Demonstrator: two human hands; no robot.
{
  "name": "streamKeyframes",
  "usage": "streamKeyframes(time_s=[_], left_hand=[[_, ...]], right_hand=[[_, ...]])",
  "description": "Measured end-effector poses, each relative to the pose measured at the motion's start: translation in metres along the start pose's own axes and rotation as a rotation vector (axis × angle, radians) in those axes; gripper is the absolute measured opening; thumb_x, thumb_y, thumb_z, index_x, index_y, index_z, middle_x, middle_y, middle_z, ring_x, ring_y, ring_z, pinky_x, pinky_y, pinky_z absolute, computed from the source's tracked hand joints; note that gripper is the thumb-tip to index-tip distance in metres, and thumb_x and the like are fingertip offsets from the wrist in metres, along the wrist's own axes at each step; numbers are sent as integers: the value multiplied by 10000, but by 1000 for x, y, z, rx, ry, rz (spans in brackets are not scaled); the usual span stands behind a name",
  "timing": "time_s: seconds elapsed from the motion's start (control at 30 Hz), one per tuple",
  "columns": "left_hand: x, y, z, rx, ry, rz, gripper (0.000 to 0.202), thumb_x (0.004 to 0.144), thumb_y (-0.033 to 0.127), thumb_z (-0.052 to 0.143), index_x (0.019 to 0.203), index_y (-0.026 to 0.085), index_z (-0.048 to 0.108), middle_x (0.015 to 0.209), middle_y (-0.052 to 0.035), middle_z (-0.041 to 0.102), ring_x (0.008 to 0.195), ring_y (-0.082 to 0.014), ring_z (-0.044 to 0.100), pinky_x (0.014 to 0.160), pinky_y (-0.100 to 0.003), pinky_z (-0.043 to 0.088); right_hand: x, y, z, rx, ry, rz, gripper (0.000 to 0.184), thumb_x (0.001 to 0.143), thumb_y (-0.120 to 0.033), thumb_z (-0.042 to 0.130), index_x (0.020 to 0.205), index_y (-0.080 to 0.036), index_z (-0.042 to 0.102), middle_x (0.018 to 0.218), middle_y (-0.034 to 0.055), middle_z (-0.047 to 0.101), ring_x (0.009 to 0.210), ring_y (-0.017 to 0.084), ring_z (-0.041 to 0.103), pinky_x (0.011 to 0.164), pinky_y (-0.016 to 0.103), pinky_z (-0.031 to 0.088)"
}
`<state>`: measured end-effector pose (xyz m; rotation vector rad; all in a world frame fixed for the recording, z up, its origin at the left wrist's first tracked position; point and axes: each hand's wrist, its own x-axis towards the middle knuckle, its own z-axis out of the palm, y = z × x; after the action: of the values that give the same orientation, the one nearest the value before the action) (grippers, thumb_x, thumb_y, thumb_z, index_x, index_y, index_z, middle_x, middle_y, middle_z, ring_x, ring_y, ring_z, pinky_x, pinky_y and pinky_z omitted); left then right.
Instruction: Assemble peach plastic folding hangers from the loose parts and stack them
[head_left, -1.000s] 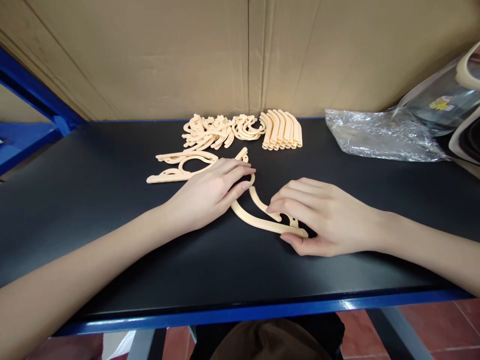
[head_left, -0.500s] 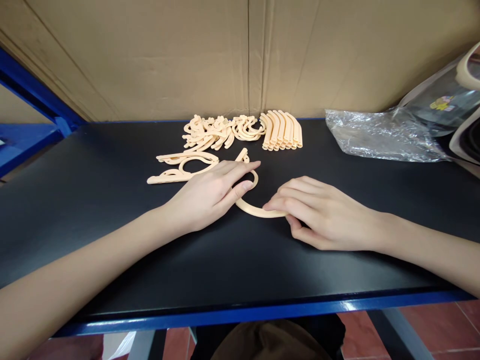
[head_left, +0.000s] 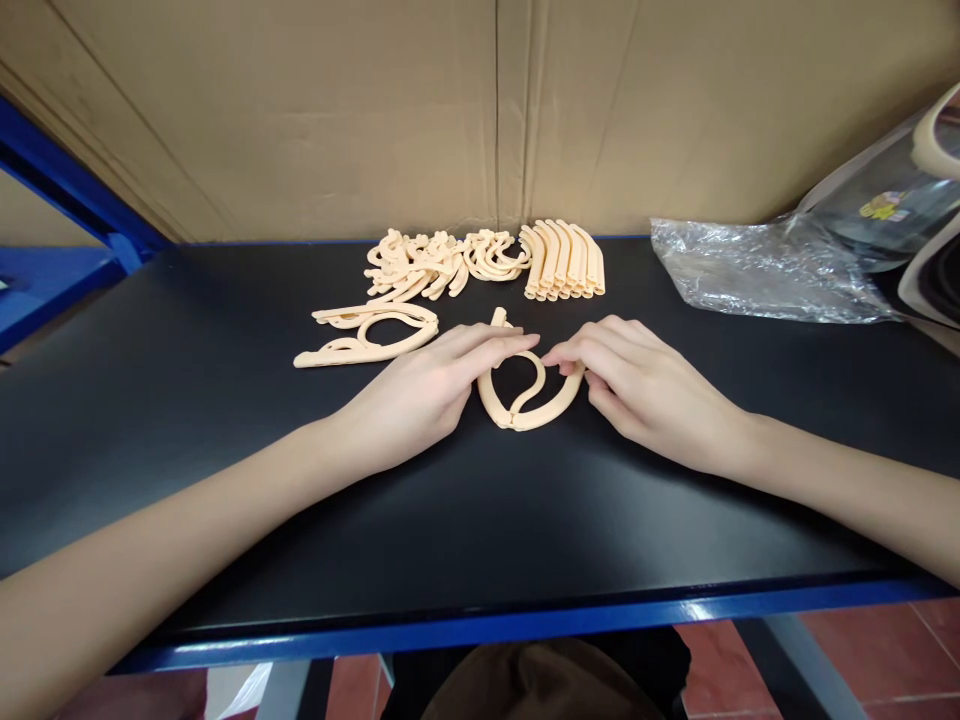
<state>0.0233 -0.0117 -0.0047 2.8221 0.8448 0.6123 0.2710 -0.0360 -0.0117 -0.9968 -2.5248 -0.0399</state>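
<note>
A cream plastic folding hanger lies on the black tabletop between my hands, its two curved arms meeting at a joint that points toward me. My left hand holds the left arm, thumb and fingers around it, and covers part of that side. The right arm's end is gripped by my right hand, fingers bent over it with the tip hidden. Just left of my left hand rests a second folding hanger, with its arms folded side by side.
At the back lie a heap of small curved cream pieces and a neat row of bent cream arms. A clear plastic bag sits at the back right. Cardboard stands behind the table, and a blue rail edges its front.
My right hand has moved away from me with the hanger's right arm, swinging it upward about the joint. The two arms now form a narrower V. My left hand has shifted slightly right.
</note>
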Motion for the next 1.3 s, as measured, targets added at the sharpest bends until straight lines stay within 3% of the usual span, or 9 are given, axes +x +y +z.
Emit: streamKeyframes(time_s=[0.27, 0.57, 0.73, 0.87, 1.03, 1.3], left_hand=[[2, -2, -1, 32, 25, -57, 467, 944, 161, 425, 1409, 199, 396, 1419, -82, 461, 1332, -201, 404, 1124, -395, 359], [2, -2, -1, 50, 40, -21, 471, 943, 222, 513, 1396, 147, 409, 1398, -98, 470, 1315, -182, 412, 1117, -344, 359], [2, -1, 0, 39, 37, -8, 475, 942, 253, 539, 1387, 141, 419, 1386, -106, 481, 1302, -184, 425, 1108, -346, 370], [2, -1, 0, 29, 37, -5, 500, 930, 281, 565, 1385, 130, 420, 1377, -116, 484, 1295, -189, 429, 1106, -344, 370], [2, 0, -1, 19, 33, -12, 538, 916, 318, 586, 1392, 136, 412, 1372, -117, 486, 1287, -196, 439, 1095, -350, 381], [2, 0, -1, 15, 36, -5, 576, 906, 401, 587, 1386, 134, 414, 1379, -124, 482, 1297, -211, 433, 1096, -358, 376]], right_hand=[[1, -2, -1, -54, 51, 87, 189, 877, -99, 454, 1031, -162, 545, 886, 41, 621, 802, 195, 533, 744, 336, 384], [-1, 1, 1, -127, 67, 151, 253, 856, -127, 506, 1105, -134, 550, 924, 33, 645, 849, 200, 584, 828, 348, 397], [-1, 0, -1, -154, 12, 155, 231, 931, -174, 404, 1085, -136, 572, 931, 44, 632, 877, 214, 572, 878, 371, 383], [-1, -3, -3, -182, -3, 140, 334, 980, -375, 387, 1111, -128, 570, 962, 71, 632, 895, 233, 562, 911, 397, 374], [-1, -4, -2, -184, -10, 120, 560, 900, -610, 449, 1152, -125, 565, 1002, 90, 626, 924, 253, 556, 978, 440, 346], [-1, -3, -2, -109, -35, 100, 514, 900, -532, 495, 1230, -140, 525, 1128, 109, 622, 1065, 261, 560, 1094, 475, 244]])
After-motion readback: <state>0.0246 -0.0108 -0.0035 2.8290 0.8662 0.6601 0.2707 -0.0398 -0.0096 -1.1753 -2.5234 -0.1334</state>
